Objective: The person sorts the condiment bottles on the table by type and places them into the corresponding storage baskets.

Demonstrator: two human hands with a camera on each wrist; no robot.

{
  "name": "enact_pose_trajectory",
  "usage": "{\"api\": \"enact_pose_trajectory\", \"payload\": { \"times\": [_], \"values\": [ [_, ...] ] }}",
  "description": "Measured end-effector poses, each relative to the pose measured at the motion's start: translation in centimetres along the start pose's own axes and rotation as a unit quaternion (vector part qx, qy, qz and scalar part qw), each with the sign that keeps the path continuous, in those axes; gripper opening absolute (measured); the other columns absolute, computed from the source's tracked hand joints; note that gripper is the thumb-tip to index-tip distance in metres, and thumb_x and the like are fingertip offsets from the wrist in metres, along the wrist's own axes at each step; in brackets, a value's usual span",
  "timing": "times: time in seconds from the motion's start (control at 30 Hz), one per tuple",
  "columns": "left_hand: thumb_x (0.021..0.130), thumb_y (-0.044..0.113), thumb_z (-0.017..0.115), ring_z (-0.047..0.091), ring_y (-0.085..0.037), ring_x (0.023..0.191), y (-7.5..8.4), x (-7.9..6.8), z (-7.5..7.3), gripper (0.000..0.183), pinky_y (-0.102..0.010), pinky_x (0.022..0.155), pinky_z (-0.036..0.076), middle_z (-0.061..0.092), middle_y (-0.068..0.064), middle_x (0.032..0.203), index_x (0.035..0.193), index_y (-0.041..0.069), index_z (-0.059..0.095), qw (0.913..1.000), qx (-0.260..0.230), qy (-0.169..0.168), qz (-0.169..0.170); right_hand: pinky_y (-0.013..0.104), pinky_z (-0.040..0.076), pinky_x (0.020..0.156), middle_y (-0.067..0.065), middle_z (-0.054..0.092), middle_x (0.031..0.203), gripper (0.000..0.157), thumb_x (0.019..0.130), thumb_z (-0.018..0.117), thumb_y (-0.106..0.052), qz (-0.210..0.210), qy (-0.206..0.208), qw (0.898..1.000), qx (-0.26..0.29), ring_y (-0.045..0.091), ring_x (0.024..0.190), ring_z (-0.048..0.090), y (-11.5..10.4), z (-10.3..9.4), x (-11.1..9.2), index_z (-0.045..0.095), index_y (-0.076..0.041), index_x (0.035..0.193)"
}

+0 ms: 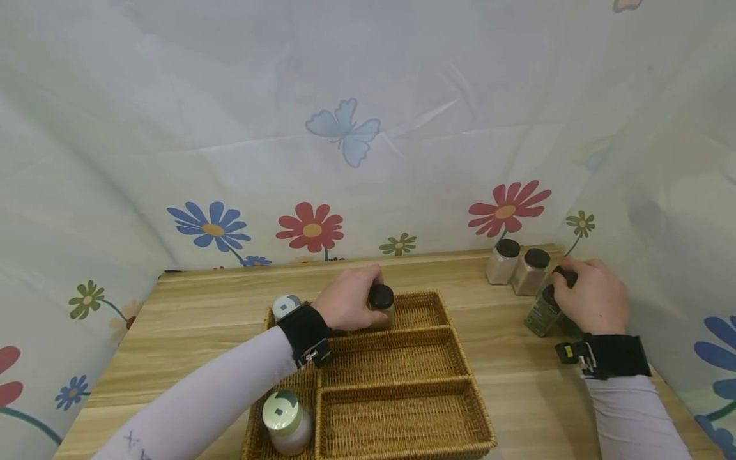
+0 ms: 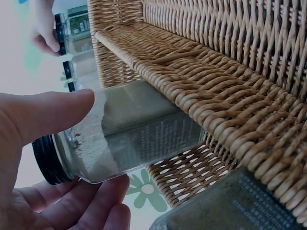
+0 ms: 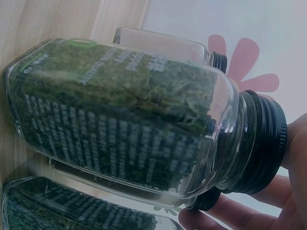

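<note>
My left hand (image 1: 349,300) grips a glass spice jar (image 2: 139,129) of greyish powder with a black lid, thumb on one side and fingers on the other. Its base sits within the rear compartment of the wicker basket (image 1: 397,384). A second powder jar (image 2: 230,206) lies close by in the left wrist view, hidden by the hand from the head. At the right, my right hand (image 1: 598,297) pinches the black lid (image 1: 566,276) of a jar whose body is mostly covered. Beside it stands a jar of green dried herbs (image 1: 542,314), seen large in the right wrist view.
Two black-lidded jars of pale powder, a left one (image 1: 502,262) and a right one (image 1: 530,272), stand at the back right of the wooden table (image 1: 512,402). White jars with pale green lids, one in front (image 1: 287,421) and one behind (image 1: 285,306), occupy the basket's left side. A flowered curtain (image 1: 402,191) rises behind.
</note>
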State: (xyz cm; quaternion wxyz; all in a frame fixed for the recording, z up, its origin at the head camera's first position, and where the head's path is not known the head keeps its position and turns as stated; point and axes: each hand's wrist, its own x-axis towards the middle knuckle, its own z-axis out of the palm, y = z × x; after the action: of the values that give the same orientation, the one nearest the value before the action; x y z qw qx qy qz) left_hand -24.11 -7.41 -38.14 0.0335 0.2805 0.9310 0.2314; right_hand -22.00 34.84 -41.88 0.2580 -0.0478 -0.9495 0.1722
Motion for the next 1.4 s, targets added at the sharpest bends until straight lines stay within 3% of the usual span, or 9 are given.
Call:
{"api": "enact_pose_trajectory", "payload": {
  "times": [0.5,0.97,1.2,1.4],
  "values": [
    [0.077,0.028,0.093,0.064,-0.013,0.081,-0.4,0.4,0.7,0.047,-0.027,0.073,0.055,0.070,-0.001,0.096,0.106,0.015,0.059,0.9995,0.018,-0.022,-0.014,0.067,0.048,0.079,0.036,0.062,0.117,0.033,0.098,0.061,-0.018,0.006,-0.007,1.000,-0.004,0.055,0.100,0.061,-0.1,0.0,0.1,0.072,0.005,0.118],
    [0.076,0.028,0.093,0.064,-0.016,0.083,-0.4,0.3,0.8,0.046,-0.031,0.075,0.055,0.070,-0.004,0.097,0.105,0.013,0.060,0.9993,0.018,-0.021,-0.023,0.067,0.048,0.081,0.036,0.062,0.112,0.031,0.097,0.063,-0.015,0.005,-0.008,1.000,0.014,0.057,0.100,0.061,0.2,-0.1,0.0,0.072,0.007,0.116],
    [0.076,0.028,0.094,0.064,-0.016,0.082,-0.5,0.5,1.0,0.047,-0.031,0.074,0.055,0.069,-0.004,0.095,0.105,0.013,0.060,0.9992,0.021,-0.022,-0.024,0.057,0.048,0.073,0.035,0.065,0.118,0.032,0.097,0.068,-0.022,0.017,-0.028,0.999,0.029,0.049,0.095,0.063,0.9,-0.3,0.1,0.074,0.002,0.118],
    [0.076,0.028,0.094,0.064,-0.016,0.082,-0.5,0.5,1.0,0.048,-0.031,0.074,0.055,0.070,-0.004,0.096,0.105,0.012,0.059,0.9993,0.023,-0.022,-0.022,0.042,0.047,0.064,0.028,0.074,0.108,0.037,0.094,0.073,-0.031,0.046,-0.029,0.998,0.035,0.044,0.090,0.068,1.4,-0.6,0.5,0.076,-0.003,0.118]
  ]
}}
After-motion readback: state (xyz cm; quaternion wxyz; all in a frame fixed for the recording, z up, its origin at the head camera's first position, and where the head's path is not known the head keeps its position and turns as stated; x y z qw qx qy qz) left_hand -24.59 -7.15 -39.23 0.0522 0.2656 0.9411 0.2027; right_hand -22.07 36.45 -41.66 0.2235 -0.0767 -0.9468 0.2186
